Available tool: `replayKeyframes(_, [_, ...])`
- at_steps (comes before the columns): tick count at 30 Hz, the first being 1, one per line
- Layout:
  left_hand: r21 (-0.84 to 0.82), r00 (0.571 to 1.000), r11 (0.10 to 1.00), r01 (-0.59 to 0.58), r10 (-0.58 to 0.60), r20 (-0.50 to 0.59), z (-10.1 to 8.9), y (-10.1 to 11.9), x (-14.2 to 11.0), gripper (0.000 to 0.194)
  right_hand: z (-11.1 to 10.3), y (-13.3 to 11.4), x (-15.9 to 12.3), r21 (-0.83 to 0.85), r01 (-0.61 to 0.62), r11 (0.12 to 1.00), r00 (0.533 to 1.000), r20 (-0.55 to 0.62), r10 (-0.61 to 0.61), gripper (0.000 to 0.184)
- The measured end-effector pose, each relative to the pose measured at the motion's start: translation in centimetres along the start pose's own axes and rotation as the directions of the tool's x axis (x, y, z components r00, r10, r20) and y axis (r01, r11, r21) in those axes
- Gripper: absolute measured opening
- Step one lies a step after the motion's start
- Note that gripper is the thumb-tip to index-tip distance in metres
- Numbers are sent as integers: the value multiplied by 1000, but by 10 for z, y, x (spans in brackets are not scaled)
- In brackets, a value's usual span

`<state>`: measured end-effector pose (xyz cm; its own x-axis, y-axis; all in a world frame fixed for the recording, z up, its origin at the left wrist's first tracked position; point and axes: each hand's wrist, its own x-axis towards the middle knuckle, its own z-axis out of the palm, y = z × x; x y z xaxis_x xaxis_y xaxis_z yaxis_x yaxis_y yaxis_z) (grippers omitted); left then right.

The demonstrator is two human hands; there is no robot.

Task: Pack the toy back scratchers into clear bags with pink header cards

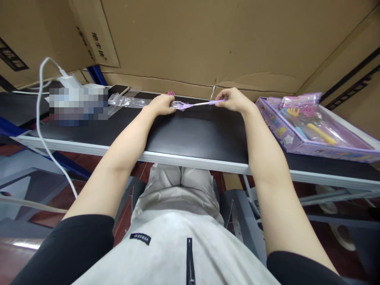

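Observation:
A small purple back-scratcher-like tool (pixel 192 105) with a claw head and a thin metal shaft lies across the far part of the black table (pixel 196 138). My right hand (pixel 233 99) pinches its purple handle. My left hand (pixel 162 105) is closed on a clear plastic sleeve (pixel 130 102) at the tool's claw end. A small pink piece (pixel 171 93) shows just behind my left hand.
A purple display box (pixel 308 126) of colourful wrapped tools sits at the right. A phone (pixel 118 89), a white charger (pixel 69 81) and its cable (pixel 40 118) lie at the left. Cardboard boxes (pixel 208 43) wall the back.

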<state>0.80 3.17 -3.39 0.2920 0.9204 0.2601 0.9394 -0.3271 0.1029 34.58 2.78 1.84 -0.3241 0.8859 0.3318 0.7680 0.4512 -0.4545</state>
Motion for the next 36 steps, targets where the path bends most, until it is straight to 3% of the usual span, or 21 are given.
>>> replayKeyframes(3, [23,999,999,32,-33,4,-1,3,-1,43,-3,-7,-1,-4,-63,998,997,42,64,28])
replayKeyframes(8, [41,999,998,51,-51,3,-4,5,-4,53,-2,-6,0,18,-33,999,998,51,32,31])
replayKeyframes(25, [2,999,999,-42,42,-12,-11,34,-12,26,24,-20,3,100,26,995,998,62,-32,30])
replayKeyframes(36, [-10,997,998,-69,69,-43,-11,38,-13,25,50,-36,3,194,92,977,994,37,-101,37])
